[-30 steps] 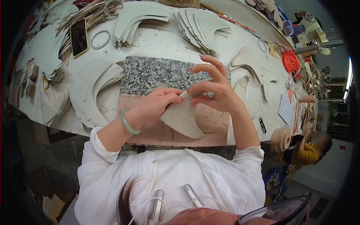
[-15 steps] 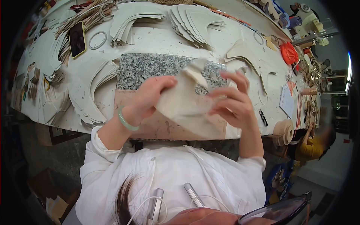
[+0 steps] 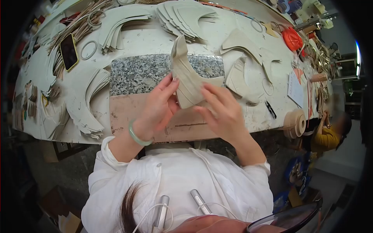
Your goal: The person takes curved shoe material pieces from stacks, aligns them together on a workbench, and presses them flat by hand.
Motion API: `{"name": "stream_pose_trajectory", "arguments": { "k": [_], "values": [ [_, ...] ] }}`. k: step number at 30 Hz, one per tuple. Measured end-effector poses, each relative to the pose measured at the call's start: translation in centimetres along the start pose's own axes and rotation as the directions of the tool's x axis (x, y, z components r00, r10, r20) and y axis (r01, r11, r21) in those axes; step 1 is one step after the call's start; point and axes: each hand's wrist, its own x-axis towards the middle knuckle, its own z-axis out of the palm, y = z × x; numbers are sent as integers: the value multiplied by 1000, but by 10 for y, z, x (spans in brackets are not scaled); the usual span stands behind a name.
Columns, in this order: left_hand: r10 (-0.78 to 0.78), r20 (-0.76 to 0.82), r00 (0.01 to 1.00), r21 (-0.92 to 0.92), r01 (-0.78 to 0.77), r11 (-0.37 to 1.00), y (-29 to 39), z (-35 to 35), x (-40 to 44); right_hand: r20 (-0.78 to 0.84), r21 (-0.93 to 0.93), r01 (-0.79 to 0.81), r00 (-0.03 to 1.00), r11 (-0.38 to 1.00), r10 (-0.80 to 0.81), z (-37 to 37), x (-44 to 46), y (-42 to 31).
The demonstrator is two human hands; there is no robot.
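A pale, curved piece of sheet material point(image 3: 188, 83) is held up over the work area, one narrow arm of it pointing away from me. My left hand point(image 3: 157, 105), with a green bangle on the wrist, grips its left edge between thumb and fingers. On its right side, the fingers of my right hand point(image 3: 221, 108) press the lower part of the piece. Beneath lie a speckled stone slab point(image 3: 136, 73) and, nearer to me, a pinkish-brown board point(image 3: 128, 116) with dark marks.
Stacks of curved pale pieces point(image 3: 87, 101) lie left, with more point(image 3: 178, 19) behind and others point(image 3: 237, 75) to the right. A phone point(image 3: 69, 52), a black tool point(image 3: 271, 110), tape rolls point(image 3: 294, 123) and a red bag point(image 3: 292, 39) surround them. A person in yellow point(image 3: 326, 138) is far right.
The pale piece has been turned and opened out, its narrow arm now pointing away from me. My right hand has come back onto it after being apart. The view has shifted slightly.
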Motion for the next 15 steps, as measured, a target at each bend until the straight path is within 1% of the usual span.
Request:
{"name": "stream_pose_trajectory", "arguments": {
  "k": [1, 2, 4, 5, 7, 9, 10, 11, 12, 14, 15],
  "values": [
    [16, 32, 999, 26, -17, 1000, -2, -4, -2, -22, -71, 44, 999, 997, -45, 10, 10, -5],
    [36, 62, 997, 50, -40, 998, -4, -9, -4, -24, -67, 46, 999, 997, -48, 14, 15, -6],
    [80, 113, 990, 92, -91, 992, -5, -19, -9, 6, -157, 162, 987, 974, -163, 20, 24, -8],
    [85, 106, 991, 93, -95, 991, -6, -20, -11, 6, -149, 166, 986, 975, -167, 23, 27, -9],
    [244, 109, 964, 160, -259, 952, -15, -13, -11, 7, -172, 191, 981, 966, -192, 26, 31, -10],
    [390, 136, 911, 217, -411, 885, -22, -7, -11, 10, -210, 212, 977, 954, -215, 25, 33, -11],
    [387, 143, 911, 214, -411, 886, -20, -6, -13, -36, -192, 185, 980, 964, -195, 24, 33, -8],
    [314, 159, 936, 241, -345, 907, -15, -6, -15, -83, -172, 160, 981, 972, -176, 21, 32, -4],
    [236, 172, 956, 269, -276, 923, -9, -6, -18, -113, -178, 51, 991, 983, -72, 7, 32, -2],
    [77, 189, 979, 322, -136, 937, 0, -10, -23, -280, -295, -30, 958, 955, -56, -29, 22, 29],
    [71, 193, 979, 317, -131, 939, 2, -15, -24, -324, -281, -227, 937, 932, 130, -56, 5, 40]
  ]
}}
